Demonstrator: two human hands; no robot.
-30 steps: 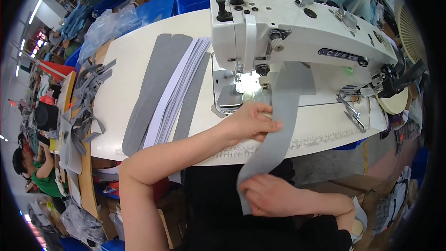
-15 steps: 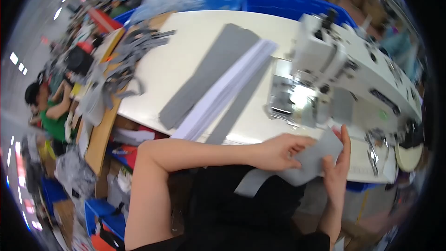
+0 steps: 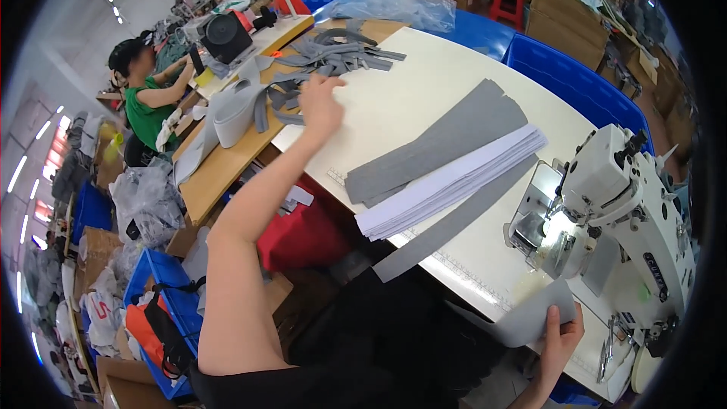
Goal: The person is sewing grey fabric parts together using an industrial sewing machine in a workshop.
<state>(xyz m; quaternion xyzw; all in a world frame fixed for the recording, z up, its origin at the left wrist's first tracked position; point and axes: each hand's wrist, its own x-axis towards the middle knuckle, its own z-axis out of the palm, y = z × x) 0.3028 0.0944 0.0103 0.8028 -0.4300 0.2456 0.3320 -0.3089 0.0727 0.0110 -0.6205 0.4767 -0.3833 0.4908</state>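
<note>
L hand (image 3: 321, 106): far L, at pile of tangled grey strips (image 3: 322, 53); grip half-curled, can't tell if holding any. R hand (image 3: 559, 341): near R, grip closed on 1 loose grey piece (image 3: 526, 320), by near edge of white tabletop (image 3: 394, 110), nr sewing machine (image 3: 606, 174). Mid tabletop: grey stack (image 3: 435, 144), white stack (image 3: 454, 182) alongside, 1 long grey strip (image 3: 454, 235) nearest, end overhanging edge. Blue bin (image 3: 583, 79): far R.
</note>
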